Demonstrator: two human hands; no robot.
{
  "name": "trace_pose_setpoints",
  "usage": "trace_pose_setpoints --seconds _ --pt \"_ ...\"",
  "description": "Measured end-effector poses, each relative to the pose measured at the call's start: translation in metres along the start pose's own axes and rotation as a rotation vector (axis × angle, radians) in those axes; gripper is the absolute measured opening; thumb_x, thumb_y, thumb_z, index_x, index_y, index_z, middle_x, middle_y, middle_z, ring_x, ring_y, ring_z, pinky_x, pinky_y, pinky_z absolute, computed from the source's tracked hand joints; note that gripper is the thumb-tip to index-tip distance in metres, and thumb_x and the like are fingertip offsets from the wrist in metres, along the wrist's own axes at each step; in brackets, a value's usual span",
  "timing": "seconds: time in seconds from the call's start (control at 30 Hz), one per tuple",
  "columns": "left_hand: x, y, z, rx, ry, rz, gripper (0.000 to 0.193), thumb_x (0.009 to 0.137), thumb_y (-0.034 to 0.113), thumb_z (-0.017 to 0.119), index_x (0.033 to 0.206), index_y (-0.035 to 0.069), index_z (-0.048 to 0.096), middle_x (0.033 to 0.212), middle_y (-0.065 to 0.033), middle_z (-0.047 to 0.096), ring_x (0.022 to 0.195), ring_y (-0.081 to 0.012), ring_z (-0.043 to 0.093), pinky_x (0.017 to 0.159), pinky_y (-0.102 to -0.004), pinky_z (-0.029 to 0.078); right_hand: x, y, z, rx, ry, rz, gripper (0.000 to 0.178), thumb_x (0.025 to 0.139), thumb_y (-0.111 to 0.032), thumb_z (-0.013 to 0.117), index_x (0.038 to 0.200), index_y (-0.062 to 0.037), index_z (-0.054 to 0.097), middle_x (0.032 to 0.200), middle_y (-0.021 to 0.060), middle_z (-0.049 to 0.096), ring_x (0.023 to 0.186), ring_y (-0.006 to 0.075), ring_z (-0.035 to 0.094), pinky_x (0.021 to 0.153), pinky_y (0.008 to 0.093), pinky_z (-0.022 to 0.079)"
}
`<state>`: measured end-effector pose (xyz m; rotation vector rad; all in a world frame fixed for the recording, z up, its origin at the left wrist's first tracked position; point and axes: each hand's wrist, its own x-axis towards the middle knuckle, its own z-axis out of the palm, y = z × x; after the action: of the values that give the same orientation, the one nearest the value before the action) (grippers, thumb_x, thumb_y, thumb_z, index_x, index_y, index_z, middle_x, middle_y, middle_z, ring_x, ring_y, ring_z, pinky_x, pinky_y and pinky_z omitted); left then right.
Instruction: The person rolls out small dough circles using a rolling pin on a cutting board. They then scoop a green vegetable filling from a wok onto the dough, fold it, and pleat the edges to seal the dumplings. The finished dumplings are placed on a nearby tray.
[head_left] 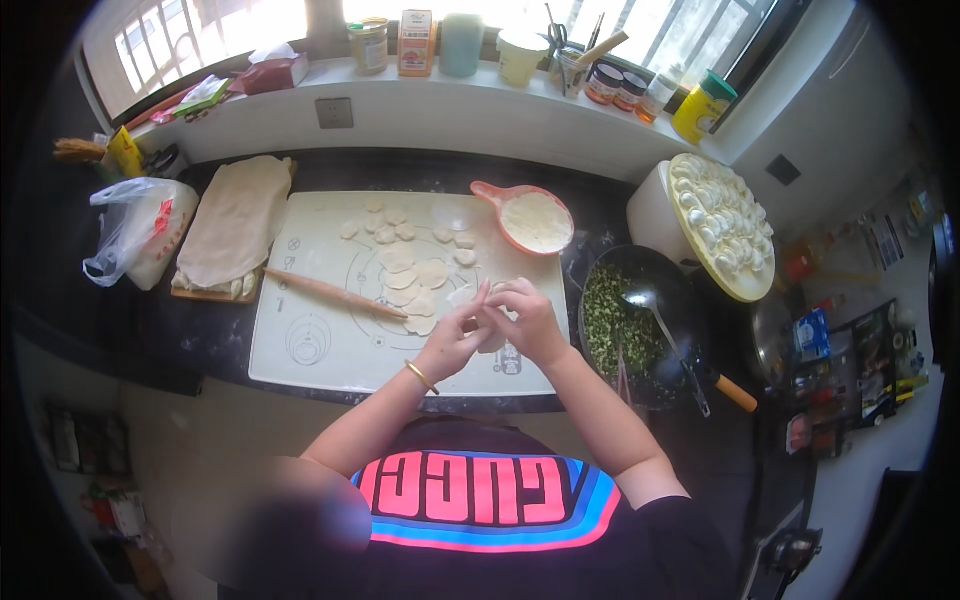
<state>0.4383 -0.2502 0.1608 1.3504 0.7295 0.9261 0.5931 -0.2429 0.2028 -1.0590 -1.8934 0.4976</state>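
My left hand (452, 345) and right hand (532, 325) meet over the mat (375, 370), fingers bent, tips together. Whether they grip dough, I cannot tell; spot hidden. Wrappers (398, 259) lie on the mat, left of my hands; pin (335, 292) slants toward them. Green filling (612, 325) in the pan (685, 310), to my right.

Dough rounds (431, 273) and rolling pin (332, 292) on mat (350, 362), bowl (497, 198) at its far-right corner, wok (688, 318) at right
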Motion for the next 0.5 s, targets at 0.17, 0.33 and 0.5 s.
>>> trace_pose_setpoints --seconds 0.17,0.33,0.5 --pt "0.001 -0.005 0.0 -0.019 0.019 0.021 0.06 0.085 0.001 0.052 0.138 0.006 0.025 0.108 -0.0028 0.054 0.096 -0.0093 0.052 0.083 -0.0238 0.043 0.0 0.0 -0.011 -0.048 -0.095 0.13 0.006 0.069 -0.004 0.063 0.07 -0.0001 0.059 0.071 0.0113 0.056 0.071 0.0263 0.054 0.062 0.0343 0.044" --pt "0.002 -0.012 0.012 -0.121 -0.007 0.077 0.059 0.084 0.001 0.053 0.137 0.005 0.027 0.105 -0.0016 0.055 0.091 -0.0071 0.051 0.081 -0.0225 0.042 -0.006 0.003 0.002 -0.038 0.043 0.001 0.007 0.069 -0.004 0.064 0.071 0.0002 0.06 0.072 0.0113 0.057 0.07 0.026 0.054 0.062 0.0343 0.044" --pt "-0.001 -0.01 0.011 0.026 0.094 0.042 0.058 0.085 0.005 0.054 0.137 0.004 0.029 0.096 0.0008 0.055 0.082 -0.0054 0.049 0.074 -0.0204 0.042 -0.009 0.003 -0.006 -0.007 -0.049 0.171 0.007 0.068 -0.003 0.064 0.071 0.0009 0.059 0.072 0.0124 0.055 0.072 0.028 0.053 0.064 0.0348 0.044"
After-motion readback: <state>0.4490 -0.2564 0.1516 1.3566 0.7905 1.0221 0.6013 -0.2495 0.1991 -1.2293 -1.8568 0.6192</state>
